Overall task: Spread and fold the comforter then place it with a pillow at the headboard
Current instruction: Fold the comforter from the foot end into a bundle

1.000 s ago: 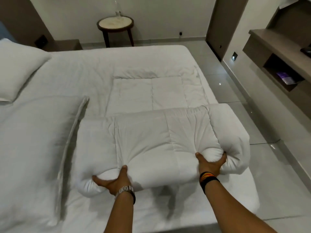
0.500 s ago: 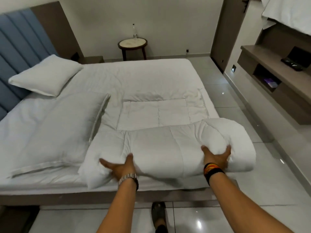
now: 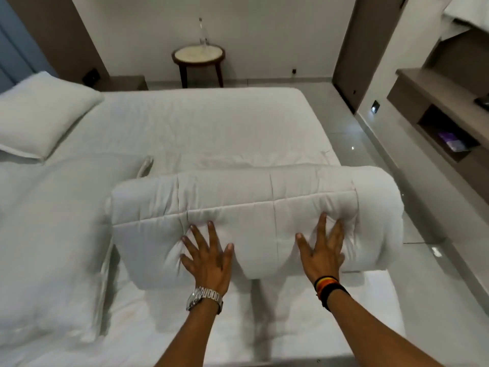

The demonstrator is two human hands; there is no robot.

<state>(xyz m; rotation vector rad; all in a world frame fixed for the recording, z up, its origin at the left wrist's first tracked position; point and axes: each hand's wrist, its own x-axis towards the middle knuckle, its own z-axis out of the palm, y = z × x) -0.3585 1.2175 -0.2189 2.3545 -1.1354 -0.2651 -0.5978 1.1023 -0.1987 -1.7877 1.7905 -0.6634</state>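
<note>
The white comforter (image 3: 254, 197) lies folded into a thick bundle across the foot end of the bed (image 3: 211, 128), its right end bulging past the mattress edge. My left hand (image 3: 207, 256) presses flat on its near left part, fingers spread, holding nothing. My right hand (image 3: 321, 251) presses flat on the near right part, fingers spread too. A large flat pillow (image 3: 50, 234) lies on the left, beside the bundle. A second pillow (image 3: 39, 115) rests farther back by the blue headboard (image 3: 13, 49).
A round side table (image 3: 198, 56) with a bottle stands beyond the bed by the wall. A low nightstand (image 3: 119, 82) sits beside the headboard. Wall shelving (image 3: 444, 117) runs along the right, with tiled floor (image 3: 370, 144) between it and the bed.
The comforter has been folded over once more, covering the flat part that lay behind it. Both hands let go of its near edge and now press flat on top.
</note>
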